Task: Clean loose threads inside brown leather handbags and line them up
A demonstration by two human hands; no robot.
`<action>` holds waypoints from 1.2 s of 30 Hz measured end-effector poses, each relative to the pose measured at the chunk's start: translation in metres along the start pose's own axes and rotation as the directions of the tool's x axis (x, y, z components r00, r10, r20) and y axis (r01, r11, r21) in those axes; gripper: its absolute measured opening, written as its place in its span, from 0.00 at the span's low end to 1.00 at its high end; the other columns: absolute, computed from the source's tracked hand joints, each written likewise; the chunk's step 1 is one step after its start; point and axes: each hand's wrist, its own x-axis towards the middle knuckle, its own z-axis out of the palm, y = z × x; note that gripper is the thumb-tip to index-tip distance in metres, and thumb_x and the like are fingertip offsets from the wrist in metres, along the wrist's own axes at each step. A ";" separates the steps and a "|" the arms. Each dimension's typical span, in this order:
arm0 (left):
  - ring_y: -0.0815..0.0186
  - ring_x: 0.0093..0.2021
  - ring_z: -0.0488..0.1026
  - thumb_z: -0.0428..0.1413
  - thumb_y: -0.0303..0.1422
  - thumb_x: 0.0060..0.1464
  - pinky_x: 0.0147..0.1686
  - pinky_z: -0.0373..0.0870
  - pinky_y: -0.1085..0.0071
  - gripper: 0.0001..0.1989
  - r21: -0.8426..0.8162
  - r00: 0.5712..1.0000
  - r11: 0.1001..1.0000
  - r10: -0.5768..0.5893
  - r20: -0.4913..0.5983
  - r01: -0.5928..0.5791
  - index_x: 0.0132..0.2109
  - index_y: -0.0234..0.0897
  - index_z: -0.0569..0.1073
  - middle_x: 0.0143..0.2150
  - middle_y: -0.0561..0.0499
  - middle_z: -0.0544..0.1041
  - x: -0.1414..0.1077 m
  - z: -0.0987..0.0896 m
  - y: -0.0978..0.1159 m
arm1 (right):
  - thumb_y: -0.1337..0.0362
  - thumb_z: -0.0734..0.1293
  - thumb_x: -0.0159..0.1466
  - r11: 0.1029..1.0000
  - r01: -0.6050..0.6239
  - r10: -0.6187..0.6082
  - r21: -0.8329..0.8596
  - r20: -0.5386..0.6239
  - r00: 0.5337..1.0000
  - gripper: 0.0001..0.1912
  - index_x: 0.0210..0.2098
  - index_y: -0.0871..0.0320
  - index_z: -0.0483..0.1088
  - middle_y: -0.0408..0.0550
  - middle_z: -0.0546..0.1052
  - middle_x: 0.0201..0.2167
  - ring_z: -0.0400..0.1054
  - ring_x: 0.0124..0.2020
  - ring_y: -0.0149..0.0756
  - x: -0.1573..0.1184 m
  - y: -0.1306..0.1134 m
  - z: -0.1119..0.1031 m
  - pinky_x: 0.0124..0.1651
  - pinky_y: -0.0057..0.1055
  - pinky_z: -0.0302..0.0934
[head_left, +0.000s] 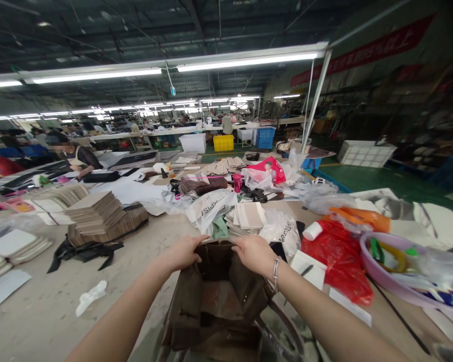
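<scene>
A brown handbag [219, 301] stands in front of me at the table's near edge, its mouth spread so that the inside shows. My left hand [186, 250] pinches the far rim at its left corner, thumb inside. At the right corner of the same rim, my right hand [253, 254] has its fingers closed on the edge; a bracelet circles that wrist. A curved handle [283, 327] of the bag hangs at its right side, partly behind my right forearm. The bag's lower part runs out of view.
Stacked brown panels [98, 211] lie left on the table [136, 271], near a crumpled white scrap [91, 297]. Beyond the bag are plastic bags [211, 206] and light cards [249, 216]. At right are a red plastic bag [340, 256] and a purple basin [370, 256]. A co-worker [77, 156] leans over the table at far left.
</scene>
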 end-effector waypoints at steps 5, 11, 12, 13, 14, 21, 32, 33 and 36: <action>0.58 0.56 0.66 0.59 0.36 0.46 0.55 0.61 0.66 0.35 0.015 0.991 0.997 0.070 -0.115 -0.069 0.61 0.44 0.58 0.59 0.48 0.67 0.009 0.003 0.027 | 0.58 0.56 0.66 0.999 -0.032 0.032 0.007 -0.018 0.999 0.16 0.35 0.55 0.72 0.50 0.77 0.34 0.70 0.37 0.40 -0.002 0.002 0.004 0.40 0.31 0.59; 0.61 0.48 0.70 0.58 0.33 0.48 0.47 0.65 0.68 0.20 0.033 0.952 0.977 0.212 -0.221 -0.210 0.50 0.41 0.68 0.48 0.50 0.74 0.021 0.011 0.048 | 0.57 0.55 0.66 0.998 -0.053 0.054 0.018 -0.029 0.998 0.17 0.35 0.55 0.73 0.50 0.77 0.34 0.70 0.37 0.40 -0.005 0.004 0.004 0.39 0.31 0.59; 0.62 0.46 0.70 0.58 0.32 0.49 0.45 0.65 0.69 0.18 0.031 0.944 0.976 0.218 -0.247 -0.217 0.48 0.41 0.68 0.47 0.50 0.74 0.022 0.013 0.048 | 0.57 0.55 0.66 0.998 -0.058 0.058 0.022 -0.031 0.998 0.17 0.35 0.55 0.73 0.49 0.77 0.34 0.70 0.37 0.40 -0.006 0.004 0.004 0.39 0.31 0.59; 0.63 0.45 0.70 0.57 0.31 0.49 0.44 0.65 0.70 0.15 0.035 0.938 0.974 0.227 -0.262 -0.226 0.46 0.40 0.69 0.46 0.51 0.74 0.023 0.014 0.046 | 0.57 0.55 0.66 0.998 -0.061 0.062 0.027 -0.036 0.997 0.17 0.36 0.55 0.73 0.49 0.77 0.34 0.70 0.37 0.40 -0.006 0.004 0.005 0.39 0.31 0.59; 0.64 0.43 0.70 0.56 0.31 0.50 0.42 0.65 0.71 0.11 0.045 0.934 0.971 0.237 -0.267 -0.233 0.43 0.40 0.69 0.43 0.51 0.74 0.023 0.015 0.044 | 0.56 0.55 0.66 0.997 -0.067 0.068 0.031 -0.042 0.997 0.17 0.36 0.55 0.73 0.49 0.77 0.34 0.70 0.37 0.40 -0.006 0.003 0.006 0.38 0.31 0.59; 0.67 0.34 0.70 0.51 0.35 0.56 0.33 0.61 0.73 0.07 0.094 0.935 0.980 0.195 -0.296 -0.175 0.34 0.38 0.69 0.31 0.53 0.75 0.026 0.017 0.025 | 0.50 0.56 0.66 0.994 -0.083 0.086 0.071 -0.045 0.995 0.19 0.36 0.55 0.73 0.49 0.77 0.34 0.70 0.37 0.39 -0.007 -0.001 0.008 0.38 0.30 0.58; 0.67 0.32 0.71 0.52 0.36 0.56 0.31 0.60 0.74 0.08 0.149 0.936 0.985 0.131 -0.328 -0.086 0.33 0.38 0.70 0.31 0.53 0.76 0.026 0.018 0.036 | 0.39 0.64 0.55 0.973 0.009 0.011 0.230 -0.087 0.996 0.23 0.36 0.51 0.72 0.42 0.76 0.30 0.69 0.32 0.36 -0.008 0.012 0.006 0.29 0.27 0.52; 0.67 0.32 0.71 0.51 0.36 0.56 0.31 0.60 0.74 0.08 0.155 0.938 0.985 0.125 -0.325 -0.078 0.33 0.38 0.70 0.31 0.53 0.76 0.026 0.018 0.038 | 0.38 0.65 0.53 0.973 0.015 0.006 0.230 -0.089 0.996 0.24 0.35 0.51 0.72 0.41 0.76 0.29 0.69 0.30 0.36 -0.007 0.011 0.004 0.28 0.27 0.51; 0.67 0.33 0.71 0.51 0.37 0.56 0.31 0.60 0.74 0.07 0.168 0.943 0.984 0.103 -0.315 -0.051 0.35 0.39 0.71 0.31 0.53 0.76 0.025 0.018 0.042 | 0.41 0.65 0.55 0.982 0.010 0.009 0.190 -0.102 0.995 0.22 0.33 0.53 0.71 0.42 0.76 0.29 0.68 0.30 0.35 -0.001 0.008 0.002 0.28 0.27 0.50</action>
